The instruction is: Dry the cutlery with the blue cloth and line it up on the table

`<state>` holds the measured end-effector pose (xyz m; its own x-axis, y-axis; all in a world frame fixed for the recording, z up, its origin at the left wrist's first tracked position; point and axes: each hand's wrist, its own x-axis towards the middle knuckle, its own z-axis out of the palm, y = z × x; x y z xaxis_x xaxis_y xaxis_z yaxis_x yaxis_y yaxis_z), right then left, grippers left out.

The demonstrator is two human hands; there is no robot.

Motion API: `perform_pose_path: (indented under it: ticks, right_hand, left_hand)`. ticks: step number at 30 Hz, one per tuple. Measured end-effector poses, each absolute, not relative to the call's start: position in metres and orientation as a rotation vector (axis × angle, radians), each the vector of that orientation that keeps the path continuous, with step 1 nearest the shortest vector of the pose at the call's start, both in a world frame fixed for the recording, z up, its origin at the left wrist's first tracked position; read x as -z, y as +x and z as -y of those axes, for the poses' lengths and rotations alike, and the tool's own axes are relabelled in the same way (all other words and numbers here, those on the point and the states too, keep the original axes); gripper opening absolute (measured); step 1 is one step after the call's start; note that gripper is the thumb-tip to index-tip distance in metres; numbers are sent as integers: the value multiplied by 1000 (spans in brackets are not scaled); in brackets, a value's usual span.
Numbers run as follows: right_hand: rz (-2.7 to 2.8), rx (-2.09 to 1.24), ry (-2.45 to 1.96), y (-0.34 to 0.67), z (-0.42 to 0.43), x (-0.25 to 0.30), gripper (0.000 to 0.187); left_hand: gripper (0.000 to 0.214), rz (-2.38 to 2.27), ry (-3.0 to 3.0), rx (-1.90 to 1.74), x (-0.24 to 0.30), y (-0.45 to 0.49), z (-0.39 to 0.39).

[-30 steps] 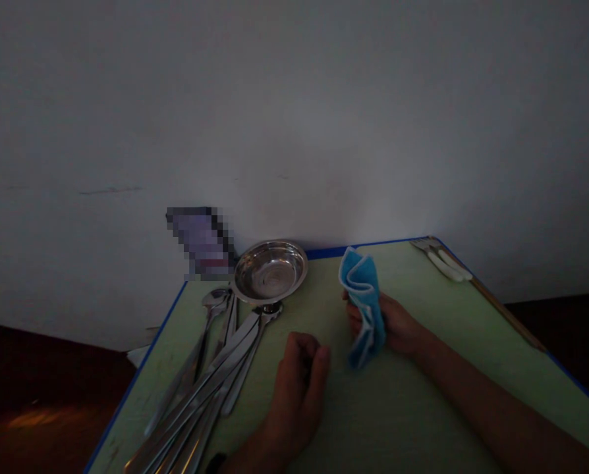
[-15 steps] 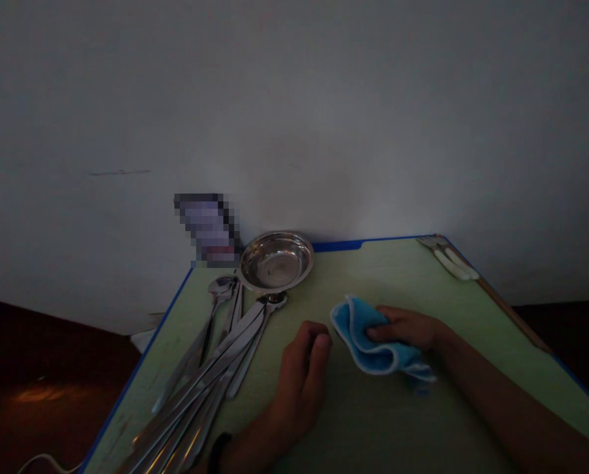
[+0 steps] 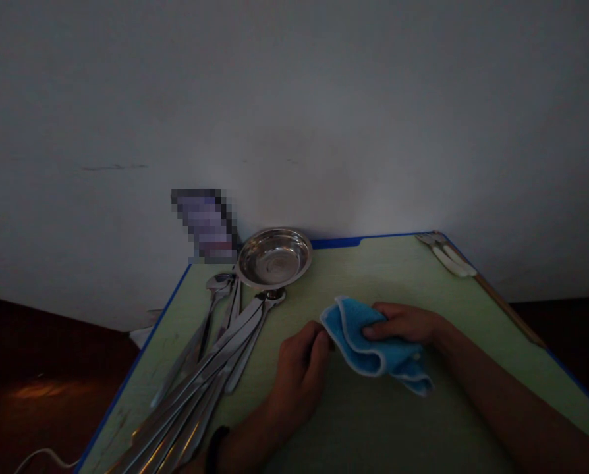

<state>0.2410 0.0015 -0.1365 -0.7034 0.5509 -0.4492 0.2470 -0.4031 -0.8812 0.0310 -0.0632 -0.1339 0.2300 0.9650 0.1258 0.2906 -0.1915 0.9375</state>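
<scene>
- Since half a second ago, the blue cloth (image 3: 373, 345) has slid a little to the left across the desk (image 3: 354, 428) under the right hand (image 3: 404, 322); a second ago that hand held it upright, off the surface.
- Right hand: fingers are closed over the top of the cloth, pressing the bunched folds down onto the green desk top. The cloth lies at mid-desk, between the two hands.
- Left hand (image 3: 300, 361): curled into a loose fist and resting on the desk, fingertips right against the cloth's left edge. Whether they pinch the fabric cannot be told. A dark band (image 3: 215, 449) circles the wrist.
- Writing: none can be read. A pixelated block (image 3: 205, 224) at the far left corner of the desk hides whatever stands there.
- Steel bowl (image 3: 273, 257): upright at the far edge, beside the pixelated block.
- Long steel spoons (image 3: 210, 368): fanned from the bowl toward the near left corner. They overlap, so their number is unclear, and their handles are cut off by the lower frame edge.
- Two white-handled pieces (image 3: 450, 258): set at the far right corner, too small and dim to identify surely.
- Dim lighting leaves the floor on both sides nearly black; both forearms run out of frame.
</scene>
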Motion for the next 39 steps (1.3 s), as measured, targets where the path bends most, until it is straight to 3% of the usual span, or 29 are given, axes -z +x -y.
perform_pose_path:
  ticks: [26, 30, 34, 39]
  right_hand:
    - [1487, -2316, -1108, 242, 0, 135, 30]
    - [1453, -2213, -1147, 245, -1, 136, 31]
    - [1802, -2167, -1212, 257, -10, 128, 32]
    - [2192, -1644, -1460, 281, -19, 102, 30]
  left_hand:
    - [25, -1138, 1677, -1001, 130, 31, 63]
    - [25, -1247, 1698, -993, 130, 32, 63]
    - [20, -1346, 1717, -925, 130, 35, 62]
    - [23, -1394, 1685, -935, 129, 33, 60]
